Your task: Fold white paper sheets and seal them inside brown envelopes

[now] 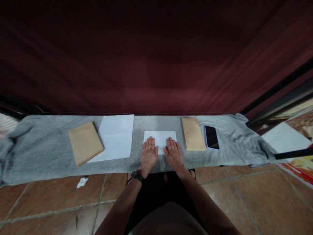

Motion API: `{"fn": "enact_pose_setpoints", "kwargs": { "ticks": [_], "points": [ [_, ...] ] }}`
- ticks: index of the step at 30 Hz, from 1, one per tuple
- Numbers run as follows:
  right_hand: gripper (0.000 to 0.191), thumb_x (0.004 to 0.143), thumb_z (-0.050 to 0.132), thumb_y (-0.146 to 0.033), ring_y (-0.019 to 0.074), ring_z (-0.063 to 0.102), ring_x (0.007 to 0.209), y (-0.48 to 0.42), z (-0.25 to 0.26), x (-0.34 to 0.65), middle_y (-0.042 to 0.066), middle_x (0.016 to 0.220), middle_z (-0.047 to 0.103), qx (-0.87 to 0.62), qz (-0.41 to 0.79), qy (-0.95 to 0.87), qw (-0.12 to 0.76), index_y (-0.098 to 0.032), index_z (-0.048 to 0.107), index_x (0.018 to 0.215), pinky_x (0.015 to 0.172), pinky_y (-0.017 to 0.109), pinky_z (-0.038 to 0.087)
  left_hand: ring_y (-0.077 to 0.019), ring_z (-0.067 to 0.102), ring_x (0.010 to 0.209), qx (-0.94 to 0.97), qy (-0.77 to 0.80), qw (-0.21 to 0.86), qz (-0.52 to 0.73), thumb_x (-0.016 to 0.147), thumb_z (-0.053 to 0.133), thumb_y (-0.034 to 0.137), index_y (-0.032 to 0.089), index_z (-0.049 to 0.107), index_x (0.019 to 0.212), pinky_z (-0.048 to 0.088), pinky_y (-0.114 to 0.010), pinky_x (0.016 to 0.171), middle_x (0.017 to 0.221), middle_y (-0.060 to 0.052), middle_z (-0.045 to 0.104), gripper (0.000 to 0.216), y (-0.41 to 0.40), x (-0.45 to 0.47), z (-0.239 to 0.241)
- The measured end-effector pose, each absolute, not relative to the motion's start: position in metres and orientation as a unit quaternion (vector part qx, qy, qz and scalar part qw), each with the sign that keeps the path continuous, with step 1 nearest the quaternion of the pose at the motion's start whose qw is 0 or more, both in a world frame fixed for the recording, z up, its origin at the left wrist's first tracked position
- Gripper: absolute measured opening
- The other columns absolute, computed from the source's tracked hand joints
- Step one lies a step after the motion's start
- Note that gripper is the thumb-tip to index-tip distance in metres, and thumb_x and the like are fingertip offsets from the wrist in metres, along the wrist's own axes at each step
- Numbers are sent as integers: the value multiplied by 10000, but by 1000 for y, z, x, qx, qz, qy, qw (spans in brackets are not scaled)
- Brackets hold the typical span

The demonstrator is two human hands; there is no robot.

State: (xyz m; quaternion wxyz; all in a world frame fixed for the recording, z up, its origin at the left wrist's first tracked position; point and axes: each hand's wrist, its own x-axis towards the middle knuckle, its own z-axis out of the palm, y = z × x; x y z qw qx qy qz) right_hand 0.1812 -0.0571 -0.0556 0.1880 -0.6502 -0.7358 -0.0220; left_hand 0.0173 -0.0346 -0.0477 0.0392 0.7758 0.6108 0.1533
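Note:
A small white sheet of paper (160, 137), perhaps folded, lies on the grey cloth in front of me. My left hand (148, 156) rests flat on its left part, fingers stretched forward. On the right part lies my right hand (173, 154), also flat with its fingers out. Both palms cover the lower corners of the paper. Larger white paper sheets (117, 137) lie to the left, with a stack of brown envelopes (86, 143) partly on top of them. To the right of my right hand is another brown envelope stack (193, 134), narrower than the first.
A phone (212, 137) with a dark screen lies right of the narrow stack. Grey cloth (49, 147) covers the long, narrow surface. A dark red curtain (151, 81) hangs behind it. On the tiled floor (117, 186) lies a crumpled white scrap (82, 182).

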Motion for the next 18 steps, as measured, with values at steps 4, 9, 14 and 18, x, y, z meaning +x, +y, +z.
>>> {"fn": "enact_pose_setpoints", "kwargs": {
  "ticks": [4, 9, 14, 18],
  "points": [
    [585, 1064, 332, -367, 293, 373, 1457, -60, -59, 191, 201, 1580, 379, -674, -33, -714, 188, -55, 313, 1558, 1183, 494, 295, -278, 257, 1518, 739, 650, 23, 177, 1020, 287, 318, 28, 343, 1532, 233, -498, 1242, 1601, -199, 332, 592, -37, 8, -48],
    [594, 1066, 300, -373, 320, 400, 1435, -63, -59, 197, 237, 1559, 398, -700, -37, -685, 199, -21, 330, 1544, 1160, 518, 325, -326, 260, 1513, 696, 686, 6, 211, 1017, 295, 328, 3, 330, 1532, 242, -554, 1227, 1592, -232, 332, 610, -40, 1, -47],
    [564, 1063, 288, -338, 312, 351, 1469, -49, -50, 186, 201, 1577, 382, -680, -13, -701, 213, -48, 346, 1544, 1181, 538, 291, -287, 202, 1535, 731, 650, 16, 207, 1019, 292, 308, 46, 285, 1561, 205, -517, 1251, 1625, -180, 293, 602, -30, 13, -34],
    [528, 1066, 249, -315, 244, 302, 1499, -20, -42, 170, 110, 1612, 348, -637, 55, -746, 188, -131, 377, 1544, 1219, 475, 255, -244, 226, 1531, 802, 573, 73, 149, 1019, 260, 262, 63, 333, 1546, 241, -451, 1248, 1625, -140, 316, 568, -7, 28, -25]
  ]
}}
